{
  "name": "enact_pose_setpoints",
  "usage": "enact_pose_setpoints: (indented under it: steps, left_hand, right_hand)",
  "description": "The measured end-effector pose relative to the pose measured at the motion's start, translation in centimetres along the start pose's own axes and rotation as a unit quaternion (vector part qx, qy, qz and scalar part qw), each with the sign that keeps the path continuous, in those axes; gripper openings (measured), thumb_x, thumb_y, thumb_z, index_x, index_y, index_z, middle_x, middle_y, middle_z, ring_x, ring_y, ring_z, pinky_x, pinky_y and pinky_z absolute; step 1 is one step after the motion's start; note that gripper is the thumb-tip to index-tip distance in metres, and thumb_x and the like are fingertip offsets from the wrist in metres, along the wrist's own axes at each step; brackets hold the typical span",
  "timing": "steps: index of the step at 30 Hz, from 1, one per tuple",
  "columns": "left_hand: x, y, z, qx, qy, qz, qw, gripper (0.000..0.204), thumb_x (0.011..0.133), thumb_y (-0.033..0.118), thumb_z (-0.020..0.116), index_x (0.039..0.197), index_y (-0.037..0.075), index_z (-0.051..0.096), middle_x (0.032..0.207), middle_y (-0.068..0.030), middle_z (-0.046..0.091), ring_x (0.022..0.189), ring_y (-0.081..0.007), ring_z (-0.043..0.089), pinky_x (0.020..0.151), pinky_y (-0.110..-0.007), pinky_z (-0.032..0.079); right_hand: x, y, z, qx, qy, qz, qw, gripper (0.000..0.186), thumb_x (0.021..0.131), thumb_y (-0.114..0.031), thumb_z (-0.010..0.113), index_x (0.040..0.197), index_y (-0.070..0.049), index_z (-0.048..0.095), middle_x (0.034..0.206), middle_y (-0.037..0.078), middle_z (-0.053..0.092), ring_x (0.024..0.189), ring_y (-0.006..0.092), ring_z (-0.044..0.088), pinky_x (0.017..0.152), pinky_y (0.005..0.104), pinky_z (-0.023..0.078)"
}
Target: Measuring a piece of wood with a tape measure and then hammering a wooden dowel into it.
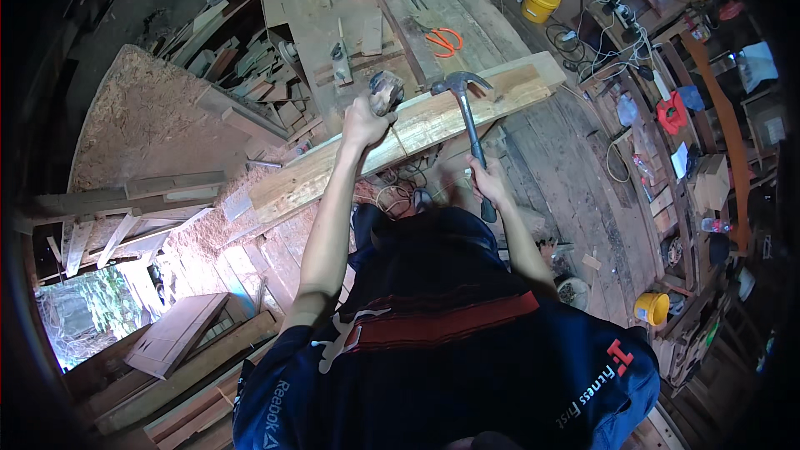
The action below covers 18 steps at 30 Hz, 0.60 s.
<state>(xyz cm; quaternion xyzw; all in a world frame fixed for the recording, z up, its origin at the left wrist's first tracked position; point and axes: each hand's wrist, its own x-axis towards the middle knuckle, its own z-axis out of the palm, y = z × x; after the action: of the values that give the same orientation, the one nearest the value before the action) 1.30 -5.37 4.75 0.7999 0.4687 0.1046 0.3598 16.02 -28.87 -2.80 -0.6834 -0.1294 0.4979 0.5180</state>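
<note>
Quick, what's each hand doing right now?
Left hand: closed on a greyish object, too unclear to identify.
Right hand: closed, holding a claw hammer by its handle.

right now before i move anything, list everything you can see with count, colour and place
claw hammer: 1, dark grey, head over the board
block-like object: 1, grey and brown, above the board's far edge; exact kind unclear
long board: 1, pale yellow, slanting across the middle
orange-handled tool: 1, orange, beyond the board
buckets: 2, yellow, upper right and lower right
wood offcuts: many, brown and grey, upper left
sawdust: uncountable, tan, left
curved-looking plank: 1, orange-brown, far right
panel: 1, brown, lower left
left fingers: one set, bare, round the block-like object
right fingers: one set, bare, round the hammer handle
</note>
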Motion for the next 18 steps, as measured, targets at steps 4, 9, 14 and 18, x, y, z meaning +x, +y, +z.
enact_pose_setpoints:
  steps: [4, 9, 14, 18]
  left_hand:
    - [0.1, 0.1, -0.1, 0.008, -0.014, -0.018, 1.000, 0.063, 0.065, 0.026, 0.080, 0.114, -0.004, 0.055, 0.108, -0.0268, 0.062, 0.107, -0.0382, 0.059, 0.091, -0.039, 0.046]
    - [-0.2, 0.1, 0.0, 0.011, -0.014, -0.011, 1.000, 0.058, 0.065, 0.029, 0.079, 0.106, -0.006, 0.058, 0.105, -0.0284, 0.062, 0.105, -0.0384, 0.060, 0.088, -0.040, 0.047]
    - [-0.2, 1.1, -1.1, 0.048, -0.007, -0.048, 0.998, 0.055, 0.065, 0.032, 0.080, 0.097, -0.010, 0.061, 0.099, -0.0292, 0.064, 0.098, -0.0370, 0.063, 0.083, -0.039, 0.049]
    - [1.7, -2.5, -0.3, 0.003, -0.031, -0.051, 0.998, 0.054, 0.065, 0.038, 0.079, 0.087, -0.009, 0.064, 0.090, -0.0284, 0.065, 0.087, -0.0341, 0.066, 0.080, -0.039, 0.049]
  right_hand:
    - [0.2, 0.3, 0.0, -0.009, 0.006, 0.000, 1.000, 0.038, 0.094, -0.034, 0.054, 0.069, -0.008, 0.043, 0.047, 0.001, 0.040, 0.031, 0.0107, 0.037, 0.028, 0.0270, 0.029]
    - [0.3, 0.4, 0.0, -0.002, 0.002, 0.002, 1.000, 0.037, 0.094, -0.034, 0.055, 0.070, -0.008, 0.043, 0.047, 0.000, 0.039, 0.031, 0.0104, 0.037, 0.029, 0.0268, 0.029]
    - [0.1, 0.3, -0.1, -0.002, -0.001, 0.002, 1.000, 0.037, 0.094, -0.034, 0.054, 0.070, -0.008, 0.042, 0.046, 0.001, 0.039, 0.031, 0.0104, 0.037, 0.029, 0.0269, 0.029]
    - [0.4, 0.7, 0.1, -0.005, -0.004, -0.004, 1.000, 0.037, 0.094, -0.034, 0.054, 0.071, -0.008, 0.042, 0.046, 0.001, 0.039, 0.031, 0.0104, 0.037, 0.029, 0.0269, 0.029]
